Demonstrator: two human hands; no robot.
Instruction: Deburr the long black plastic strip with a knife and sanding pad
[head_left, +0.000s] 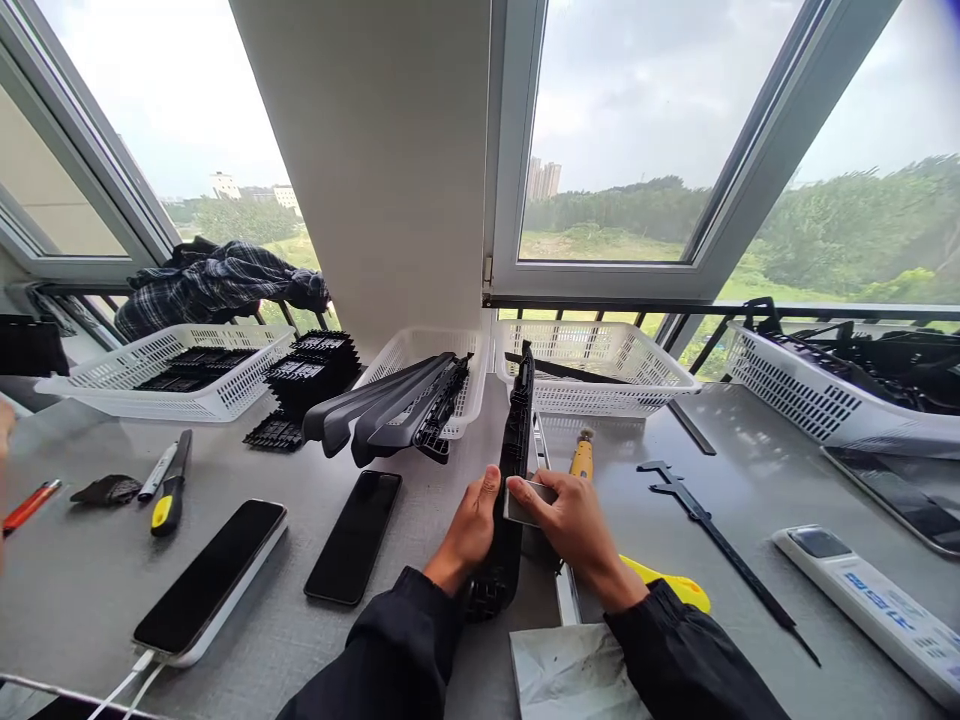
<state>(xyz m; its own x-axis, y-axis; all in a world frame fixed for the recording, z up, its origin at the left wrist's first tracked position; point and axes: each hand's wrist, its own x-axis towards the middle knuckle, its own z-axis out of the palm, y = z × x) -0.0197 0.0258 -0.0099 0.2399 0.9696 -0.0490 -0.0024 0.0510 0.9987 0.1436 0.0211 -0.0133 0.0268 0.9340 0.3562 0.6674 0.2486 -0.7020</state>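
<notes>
My left hand (471,522) is closed around a long black plastic trim piece (517,425), its thumb on top. The piece points away from me, with its ribbed side facing up. My right hand (576,520) pinches a small grey flat piece (523,505), perhaps folded sandpaper, and presses it against the edge of the trim piece. Part of the grey piece is hidden by the fingers. Beneath my right wrist lies a yellow-handled tool (679,588), mostly covered by the sleeve. A creased whitish sheet (574,675) rests on the table close to my right forearm.
Similar black trim pieces (397,405) lean on a white basket (474,390). More baskets (622,400) line the back, beside stacked black parts (315,365). Phones (354,540), a caliper (720,540), a power strip (874,600) and a yellow-handled knife (172,490) lie around. Another person's hand (4,430) shows at left.
</notes>
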